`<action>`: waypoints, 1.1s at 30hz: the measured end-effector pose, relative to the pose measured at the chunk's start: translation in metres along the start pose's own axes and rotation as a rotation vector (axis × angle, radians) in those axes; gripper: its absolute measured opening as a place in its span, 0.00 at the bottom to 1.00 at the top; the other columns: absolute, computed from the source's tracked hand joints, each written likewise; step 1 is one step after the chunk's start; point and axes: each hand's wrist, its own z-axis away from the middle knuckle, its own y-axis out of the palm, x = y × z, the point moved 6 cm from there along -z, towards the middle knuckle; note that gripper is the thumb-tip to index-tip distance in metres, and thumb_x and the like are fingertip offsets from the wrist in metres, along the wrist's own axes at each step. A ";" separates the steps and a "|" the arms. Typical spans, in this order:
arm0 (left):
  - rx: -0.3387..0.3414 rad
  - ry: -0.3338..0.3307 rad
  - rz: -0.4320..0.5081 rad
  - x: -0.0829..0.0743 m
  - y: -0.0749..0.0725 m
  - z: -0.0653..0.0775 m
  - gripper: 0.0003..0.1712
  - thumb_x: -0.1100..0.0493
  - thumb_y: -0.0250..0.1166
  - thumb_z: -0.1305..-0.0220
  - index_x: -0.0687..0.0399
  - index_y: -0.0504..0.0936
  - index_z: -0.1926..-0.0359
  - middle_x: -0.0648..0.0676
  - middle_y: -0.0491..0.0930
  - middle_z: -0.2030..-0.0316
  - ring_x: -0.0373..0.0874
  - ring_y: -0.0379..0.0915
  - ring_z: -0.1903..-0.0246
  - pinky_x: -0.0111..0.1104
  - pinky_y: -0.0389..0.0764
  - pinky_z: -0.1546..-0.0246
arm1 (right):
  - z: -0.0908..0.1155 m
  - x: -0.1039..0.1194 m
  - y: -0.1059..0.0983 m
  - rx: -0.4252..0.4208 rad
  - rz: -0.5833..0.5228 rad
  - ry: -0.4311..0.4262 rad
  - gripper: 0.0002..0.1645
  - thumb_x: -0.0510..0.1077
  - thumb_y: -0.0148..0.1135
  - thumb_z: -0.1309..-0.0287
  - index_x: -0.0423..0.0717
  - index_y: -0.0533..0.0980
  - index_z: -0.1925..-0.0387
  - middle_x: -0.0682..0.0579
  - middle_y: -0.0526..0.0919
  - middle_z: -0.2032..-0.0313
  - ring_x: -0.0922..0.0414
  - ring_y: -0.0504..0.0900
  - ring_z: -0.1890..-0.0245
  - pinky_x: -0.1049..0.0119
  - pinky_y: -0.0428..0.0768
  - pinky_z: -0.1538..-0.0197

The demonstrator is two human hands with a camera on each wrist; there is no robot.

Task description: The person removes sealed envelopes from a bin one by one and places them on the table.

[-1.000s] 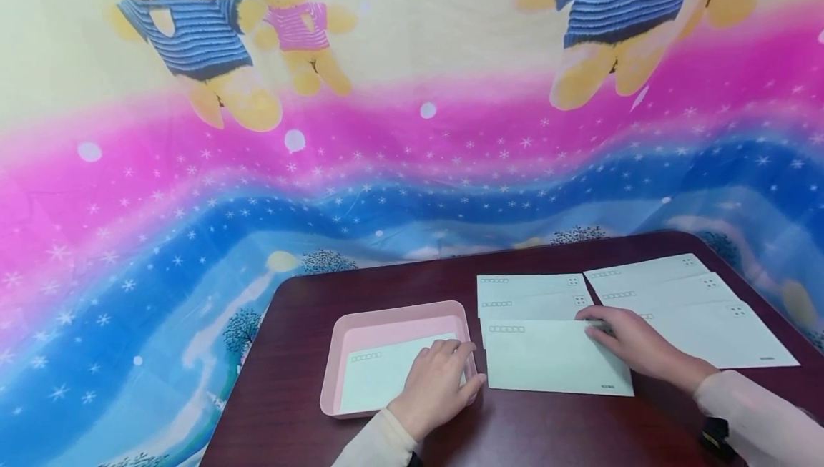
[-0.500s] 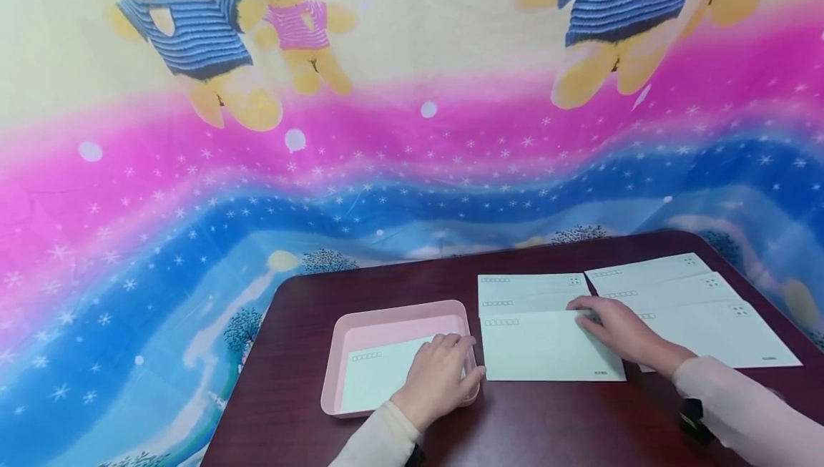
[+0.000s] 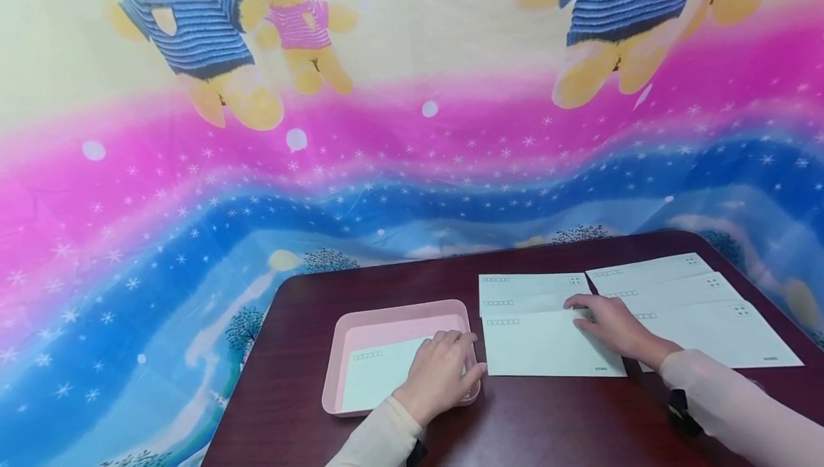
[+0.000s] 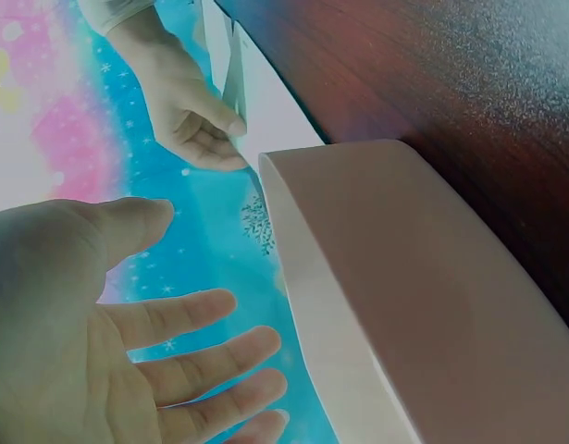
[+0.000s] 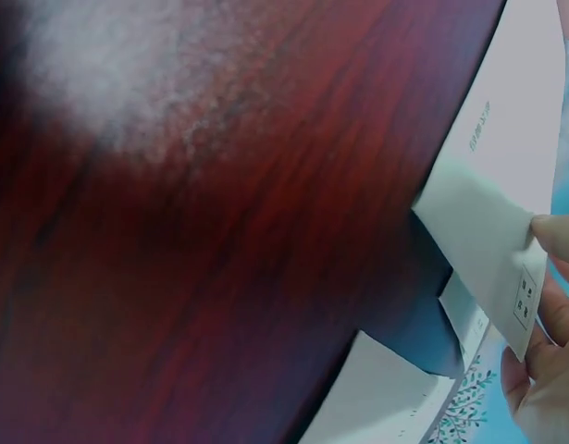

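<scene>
My right hand [image 3: 614, 327] pinches the top right corner of a pale green envelope [image 3: 534, 349] between thumb and fingers. In the right wrist view, the thumb lies on the printed face of that envelope [image 5: 492, 222] and the corner with the stamp box tilts up. It overlaps other envelopes [image 3: 534, 289] behind it in the same column. Over the right side of a pink tray [image 3: 399, 327] hovers my left hand [image 3: 438, 374], fingers relaxed and holding nothing. Another envelope [image 3: 380, 381] lies inside the tray, partly hidden by this hand.
A second column of overlapping envelopes [image 3: 727, 338] lies on the right of the dark wooden table [image 3: 290, 352], partly behind the right forearm. A curtain [image 3: 412, 138] printed with bears hangs right behind the table's far edge.
My right hand has moved slightly left and away from me, shifting the pinched envelope up over the column behind it. The left hand has stayed nearly still over the tray.
</scene>
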 end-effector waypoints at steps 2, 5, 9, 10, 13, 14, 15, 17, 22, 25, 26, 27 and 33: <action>0.004 0.001 0.000 0.000 0.000 0.000 0.24 0.42 0.64 0.33 0.49 0.81 0.43 0.51 0.85 0.49 0.45 0.81 0.49 0.38 0.81 0.55 | -0.001 -0.001 0.002 0.000 0.016 0.004 0.19 0.37 0.69 0.41 0.41 0.81 0.47 0.43 0.87 0.50 0.40 0.84 0.48 0.38 0.76 0.46; 0.006 0.002 0.001 0.000 0.000 -0.001 0.24 0.42 0.64 0.33 0.49 0.81 0.43 0.51 0.85 0.49 0.45 0.81 0.49 0.38 0.81 0.55 | -0.002 -0.002 0.003 0.005 0.021 0.000 0.21 0.37 0.70 0.42 0.41 0.81 0.47 0.42 0.87 0.50 0.40 0.84 0.48 0.37 0.75 0.46; 0.008 -0.001 0.003 0.001 0.001 -0.001 0.24 0.42 0.64 0.33 0.49 0.82 0.43 0.51 0.85 0.49 0.46 0.81 0.50 0.38 0.81 0.56 | -0.001 -0.002 0.005 0.022 0.000 -0.006 0.22 0.37 0.71 0.44 0.40 0.81 0.46 0.42 0.86 0.49 0.39 0.83 0.47 0.39 0.78 0.46; 0.010 -0.002 0.005 0.000 0.001 -0.001 0.24 0.42 0.64 0.33 0.49 0.82 0.43 0.51 0.85 0.49 0.46 0.81 0.50 0.38 0.81 0.56 | -0.001 -0.002 0.005 0.027 -0.006 -0.010 0.22 0.36 0.72 0.44 0.40 0.81 0.47 0.42 0.86 0.49 0.39 0.83 0.47 0.40 0.79 0.46; 0.013 -0.003 0.010 0.000 0.002 -0.001 0.23 0.43 0.65 0.34 0.48 0.82 0.43 0.51 0.85 0.50 0.46 0.81 0.50 0.38 0.81 0.57 | 0.000 -0.001 0.004 0.029 -0.022 -0.017 0.22 0.36 0.73 0.46 0.39 0.81 0.47 0.41 0.86 0.49 0.39 0.82 0.47 0.41 0.80 0.46; 0.012 -0.002 0.010 0.000 0.002 -0.001 0.23 0.43 0.65 0.34 0.48 0.82 0.44 0.51 0.85 0.50 0.46 0.81 0.50 0.38 0.81 0.57 | 0.000 0.000 0.004 0.028 -0.027 -0.020 0.22 0.35 0.72 0.46 0.39 0.81 0.47 0.41 0.85 0.49 0.38 0.82 0.47 0.41 0.79 0.46; 0.011 -0.001 0.008 0.000 0.002 -0.001 0.23 0.43 0.65 0.34 0.48 0.82 0.44 0.51 0.85 0.50 0.46 0.81 0.51 0.38 0.81 0.57 | 0.000 0.000 0.003 0.024 -0.031 -0.020 0.22 0.35 0.72 0.45 0.39 0.81 0.48 0.41 0.86 0.50 0.39 0.82 0.47 0.41 0.80 0.46; 0.008 0.000 0.005 -0.001 0.002 -0.001 0.22 0.43 0.65 0.34 0.48 0.82 0.45 0.51 0.85 0.50 0.46 0.81 0.51 0.38 0.81 0.57 | -0.001 0.001 0.003 0.021 -0.036 -0.021 0.20 0.35 0.70 0.43 0.39 0.81 0.47 0.41 0.86 0.50 0.39 0.82 0.48 0.41 0.80 0.47; 0.007 -0.003 0.006 0.000 0.002 -0.001 0.22 0.43 0.65 0.34 0.48 0.82 0.45 0.51 0.85 0.50 0.46 0.81 0.51 0.38 0.82 0.57 | -0.002 0.004 0.002 0.014 -0.050 -0.007 0.18 0.36 0.66 0.39 0.39 0.81 0.47 0.41 0.86 0.50 0.40 0.83 0.49 0.41 0.80 0.47; 0.005 -0.011 0.015 0.001 0.002 -0.001 0.23 0.42 0.65 0.34 0.48 0.82 0.44 0.51 0.85 0.50 0.46 0.81 0.51 0.38 0.82 0.56 | -0.003 0.008 0.002 0.007 -0.067 0.002 0.18 0.38 0.66 0.37 0.40 0.81 0.46 0.42 0.86 0.49 0.42 0.83 0.49 0.42 0.80 0.47; 0.006 -0.015 0.019 0.002 0.002 0.000 0.23 0.42 0.65 0.34 0.48 0.82 0.43 0.51 0.85 0.49 0.46 0.81 0.50 0.38 0.81 0.56 | -0.003 0.009 0.001 0.003 -0.072 0.000 0.17 0.38 0.65 0.37 0.40 0.81 0.46 0.43 0.86 0.49 0.43 0.83 0.49 0.42 0.80 0.47; 0.007 -0.019 0.020 0.002 0.001 0.000 0.24 0.42 0.65 0.33 0.48 0.82 0.43 0.51 0.85 0.49 0.46 0.81 0.50 0.38 0.81 0.56 | -0.003 0.011 0.001 -0.001 -0.076 -0.004 0.17 0.38 0.65 0.37 0.40 0.81 0.47 0.43 0.86 0.49 0.43 0.83 0.50 0.43 0.81 0.47; 0.008 -0.030 0.023 0.006 0.001 0.003 0.24 0.42 0.65 0.33 0.49 0.82 0.42 0.51 0.85 0.49 0.46 0.80 0.50 0.38 0.81 0.56 | -0.004 0.026 0.002 -0.021 -0.078 -0.046 0.16 0.38 0.64 0.36 0.41 0.82 0.48 0.47 0.86 0.50 0.46 0.83 0.50 0.47 0.81 0.48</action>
